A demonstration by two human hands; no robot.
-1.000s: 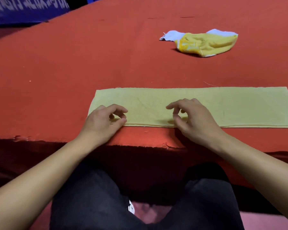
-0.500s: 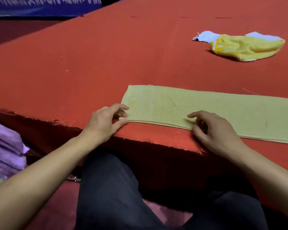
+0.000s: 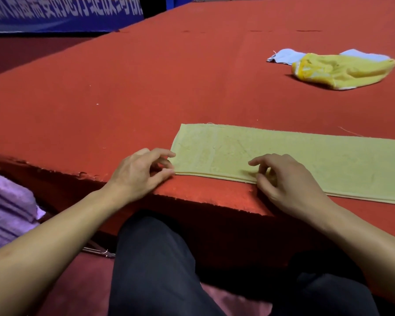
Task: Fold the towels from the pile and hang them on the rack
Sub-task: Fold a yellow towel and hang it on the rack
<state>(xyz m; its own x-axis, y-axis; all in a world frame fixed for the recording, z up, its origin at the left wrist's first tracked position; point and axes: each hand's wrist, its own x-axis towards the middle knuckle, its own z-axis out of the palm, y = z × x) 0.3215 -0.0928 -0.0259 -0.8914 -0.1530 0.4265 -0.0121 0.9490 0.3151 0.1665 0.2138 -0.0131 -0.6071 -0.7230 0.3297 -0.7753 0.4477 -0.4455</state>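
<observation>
At far left, low, a stack of purple cloth (image 3: pixel 7 215) sits below the worktop (image 3: pixel 146 87), cut off by the frame edge; its full extent cannot be made out. Just right of it, a thin metal item (image 3: pixel 98 251) lies on the floor, mostly hidden behind the left arm. Above, a blue banner (image 3: pixel 62 12) carries white lettering, blurred and cut by the top edge.

Left hand (image 3: pixel 137 174): on the worktop near its front edge, at the left end of the towel (image 3: pixel 283 160). Grip narrow: thumb and curled fingers pinch the towel's near-left corner.

Towel: pale yellow, folded into a long strip, lying flat along the worktop's front edge. Two layers show at the near edge. Its right end runs out of frame.

Right hand (image 3: pixel 287 181): on the towel's near edge, right of the left hand, wrist over the worktop edge. Fingers curled, tips on the cloth, thumb at the edge. Whether it pinches the edge or only presses it is hard to tell.

Far right, well apart from the towel: a crumpled yellow cloth (image 3: pixel 342 69) lies over a pale blue cloth (image 3: pixel 285 56), which shows only at its two ends.
</observation>
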